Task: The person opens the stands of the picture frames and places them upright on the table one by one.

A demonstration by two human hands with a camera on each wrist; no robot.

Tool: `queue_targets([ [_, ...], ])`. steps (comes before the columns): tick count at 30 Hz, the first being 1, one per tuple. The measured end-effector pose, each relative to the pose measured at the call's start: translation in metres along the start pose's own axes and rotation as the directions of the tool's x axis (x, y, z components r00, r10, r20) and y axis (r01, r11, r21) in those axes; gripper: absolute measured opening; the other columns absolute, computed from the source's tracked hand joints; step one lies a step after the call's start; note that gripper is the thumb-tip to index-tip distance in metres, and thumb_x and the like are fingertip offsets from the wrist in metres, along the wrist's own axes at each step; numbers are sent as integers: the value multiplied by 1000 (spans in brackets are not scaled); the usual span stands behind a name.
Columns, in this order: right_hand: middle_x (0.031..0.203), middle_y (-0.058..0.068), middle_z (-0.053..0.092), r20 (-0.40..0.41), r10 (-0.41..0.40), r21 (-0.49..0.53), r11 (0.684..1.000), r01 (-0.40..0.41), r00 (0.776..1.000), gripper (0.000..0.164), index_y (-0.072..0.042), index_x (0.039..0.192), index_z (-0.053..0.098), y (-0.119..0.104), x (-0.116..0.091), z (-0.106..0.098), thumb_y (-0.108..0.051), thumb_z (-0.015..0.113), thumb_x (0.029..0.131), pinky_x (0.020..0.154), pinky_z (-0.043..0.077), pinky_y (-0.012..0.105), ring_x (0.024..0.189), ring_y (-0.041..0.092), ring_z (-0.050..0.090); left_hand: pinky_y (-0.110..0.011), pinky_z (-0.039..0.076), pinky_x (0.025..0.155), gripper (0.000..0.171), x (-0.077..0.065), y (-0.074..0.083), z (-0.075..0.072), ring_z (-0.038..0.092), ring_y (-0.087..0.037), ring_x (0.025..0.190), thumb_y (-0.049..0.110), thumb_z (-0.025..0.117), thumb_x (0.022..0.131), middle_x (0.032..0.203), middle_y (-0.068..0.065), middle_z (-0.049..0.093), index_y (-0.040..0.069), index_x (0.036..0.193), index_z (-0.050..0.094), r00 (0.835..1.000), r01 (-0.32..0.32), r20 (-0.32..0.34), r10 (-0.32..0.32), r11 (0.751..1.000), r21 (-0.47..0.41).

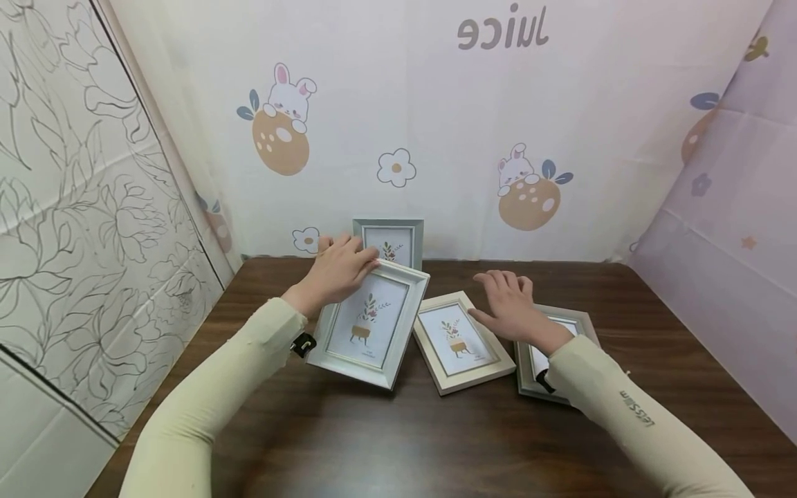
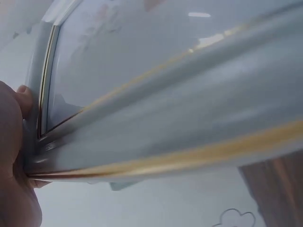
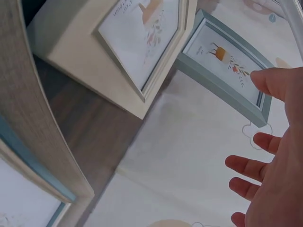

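Note:
My left hand [image 1: 336, 270] grips a white picture frame [image 1: 406, 325] by its top edge and holds it tilted, with a plant print facing me. In the left wrist view, the thumb lies on the front of this white frame [image 2: 142, 146] at one corner. My right hand [image 1: 517, 311] hovers with spread fingers and holds nothing, between a cream picture frame [image 1: 463, 339] and a grey-brown picture frame [image 1: 588, 328]. The forearm partly hides the grey-brown one. Behind the white frame stands a grey-green picture frame [image 1: 419, 242], its lower part hidden.
Everything rests on a dark brown wooden table [image 1: 398, 436]. A pale curtain [image 1: 405, 104] printed with rabbits and fruit hangs along the back edge. Line-drawn flower panels [image 1: 75, 159] border the left side, and another printed curtain [image 1: 735, 242] the right.

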State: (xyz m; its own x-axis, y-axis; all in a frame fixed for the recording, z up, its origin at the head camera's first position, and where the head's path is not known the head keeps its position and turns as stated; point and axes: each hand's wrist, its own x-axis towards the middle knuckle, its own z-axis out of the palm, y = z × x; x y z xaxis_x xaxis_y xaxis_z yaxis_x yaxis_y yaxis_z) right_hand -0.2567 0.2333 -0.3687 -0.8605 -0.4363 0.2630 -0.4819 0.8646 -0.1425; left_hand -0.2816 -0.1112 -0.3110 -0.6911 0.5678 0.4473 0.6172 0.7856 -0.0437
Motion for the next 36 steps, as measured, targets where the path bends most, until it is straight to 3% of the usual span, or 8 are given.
queue_targets([
  [8,137,23,40,-6,-7,2,1000,7,1000,58,-2,139,39,2,-6,-10,-30,66,95,92,20,62,128,43,30,-47,21,84,24,9,12,-21,39,-22,86,34,51,104,90,0,48,20,114,67,993,-110,52,110,994,1],
  [14,135,22,41,-11,-22,3,1000,22,1000,58,-2,138,39,3,-8,-11,-29,65,95,92,20,62,127,43,31,-50,22,85,20,14,19,-36,40,-21,92,34,56,101,98,3,52,21,114,66,970,-241,41,241,970,-13],
  [18,136,23,41,-6,-23,6,1000,23,1000,58,-2,139,39,4,-8,-11,-29,66,95,93,20,63,127,44,30,-51,21,85,22,17,21,-44,40,-22,93,33,57,100,100,2,52,20,116,65,954,-296,46,297,955,-24],
  [26,136,22,41,-22,-30,15,999,30,999,57,-1,139,39,5,-10,-13,-28,65,95,92,19,62,126,44,31,-54,20,87,22,19,22,-55,41,-23,94,32,63,97,100,1,51,21,116,66,930,-364,51,365,931,-13],
  [36,141,24,37,14,-26,59,998,26,1000,60,-1,142,35,12,-12,-19,-30,63,98,93,17,64,130,45,27,-59,23,94,28,16,19,-61,47,-22,97,31,79,85,99,3,54,26,112,70,919,-395,43,393,916,69],
])
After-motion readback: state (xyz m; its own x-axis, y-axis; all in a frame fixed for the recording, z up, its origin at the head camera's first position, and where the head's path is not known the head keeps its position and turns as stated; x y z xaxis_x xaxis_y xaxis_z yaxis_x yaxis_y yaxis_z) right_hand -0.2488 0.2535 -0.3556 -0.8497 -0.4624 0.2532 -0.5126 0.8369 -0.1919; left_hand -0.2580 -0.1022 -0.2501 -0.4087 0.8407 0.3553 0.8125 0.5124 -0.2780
